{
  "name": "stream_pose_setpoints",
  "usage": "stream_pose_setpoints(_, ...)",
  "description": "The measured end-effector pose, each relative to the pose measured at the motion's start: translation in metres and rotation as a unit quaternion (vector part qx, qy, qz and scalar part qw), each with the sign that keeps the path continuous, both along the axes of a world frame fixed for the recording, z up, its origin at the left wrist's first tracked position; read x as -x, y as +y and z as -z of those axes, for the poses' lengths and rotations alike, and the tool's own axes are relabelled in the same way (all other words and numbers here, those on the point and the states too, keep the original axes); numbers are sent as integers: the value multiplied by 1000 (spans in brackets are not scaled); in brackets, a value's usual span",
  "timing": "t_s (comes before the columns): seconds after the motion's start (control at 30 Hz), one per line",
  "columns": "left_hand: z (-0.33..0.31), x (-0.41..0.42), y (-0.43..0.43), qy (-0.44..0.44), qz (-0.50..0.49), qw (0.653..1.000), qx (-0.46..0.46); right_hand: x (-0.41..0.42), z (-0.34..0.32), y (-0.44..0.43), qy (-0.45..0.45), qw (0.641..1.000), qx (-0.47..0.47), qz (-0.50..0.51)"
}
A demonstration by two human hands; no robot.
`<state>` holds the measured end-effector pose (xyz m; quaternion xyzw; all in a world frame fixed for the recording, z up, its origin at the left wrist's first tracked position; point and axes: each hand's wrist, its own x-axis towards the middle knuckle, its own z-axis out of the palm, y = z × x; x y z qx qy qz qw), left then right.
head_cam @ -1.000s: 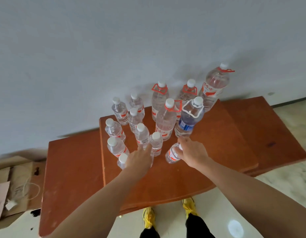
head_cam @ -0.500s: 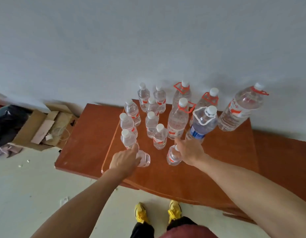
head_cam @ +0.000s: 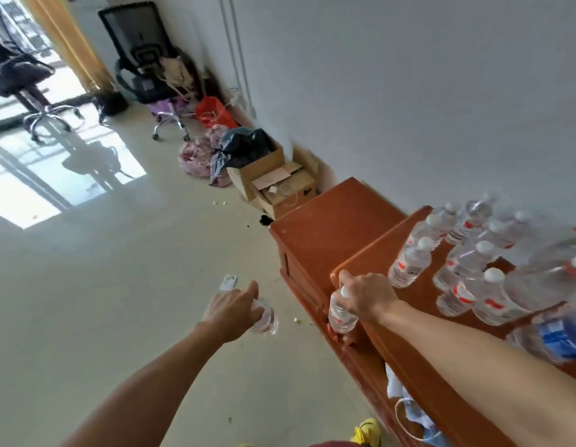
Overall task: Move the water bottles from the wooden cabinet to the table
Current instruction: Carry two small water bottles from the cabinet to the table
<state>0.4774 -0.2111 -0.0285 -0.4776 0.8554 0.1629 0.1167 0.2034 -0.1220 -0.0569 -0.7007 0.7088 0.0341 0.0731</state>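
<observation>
My left hand (head_cam: 232, 309) grips a small clear water bottle (head_cam: 264, 317) by its top, out over the floor, left of the wooden cabinet (head_cam: 325, 227). My right hand (head_cam: 367, 293) holds another small bottle with a red label (head_cam: 341, 312) by its cap, at the cabinet's front left edge. Several more bottles (head_cam: 409, 262) stand on the cabinet top at the right, small ones near the wall and bigger ones with red handles toward the frame edge. A large blue-labelled bottle (head_cam: 561, 337) shows at the far right. No table is in view.
Open cardboard boxes (head_cam: 273, 185) and a heap of clothes and bags (head_cam: 222, 150) lie against the wall beyond the cabinet. Two office chairs (head_cam: 144, 56) stand at the far left. Pale tiled floor (head_cam: 119, 285) spreads to the left, with a small card lying on it.
Both hands have lifted their bottles off the cabinet top and swung left. My view has turned left, away from the wall, toward the room.
</observation>
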Motion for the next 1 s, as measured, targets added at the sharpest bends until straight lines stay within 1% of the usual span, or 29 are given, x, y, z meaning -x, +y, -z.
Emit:
stream_pose_setpoints(0.2,-6,-174,-18,-4,-121,993,4,-153,-4,-82,0,995,12,-102)
stream_pose_setpoints(0.27,-12,-243,-23,-8,-178,984,13,-218,-8,-112,-13,989,10,-146)
stream_pose_setpoints(0.37,-19,-320,-28,-33,-233,971,33,-299,-16,-148,-33,980,4,-196)
stream_pose_setpoints(0.47,-21,-378,-32,-44,-284,956,54,-367,-22,-182,-38,970,7,-239)
stream_pose_setpoints(0.57,-15,-443,-39,-38,-363,929,58,-447,-25,-227,-38,953,7,-299)
stream_pose_setpoints(0.73,-6,-524,-68,-47,-441,895,49,-556,-18,-305,-29,920,-1,-390)
stream_pose_setpoints(0.9,-11,-608,-106,-50,-544,837,32,-678,-26,-393,-36,869,-30,-493)
stream_pose_setpoints(0.97,-16,-638,-116,-38,-588,807,42,-722,-33,-422,-38,852,-21,-521)
stream_pose_setpoints(1.0,-17,-655,-119,-27,-617,785,45,-749,-36,-437,-38,842,-18,-538)
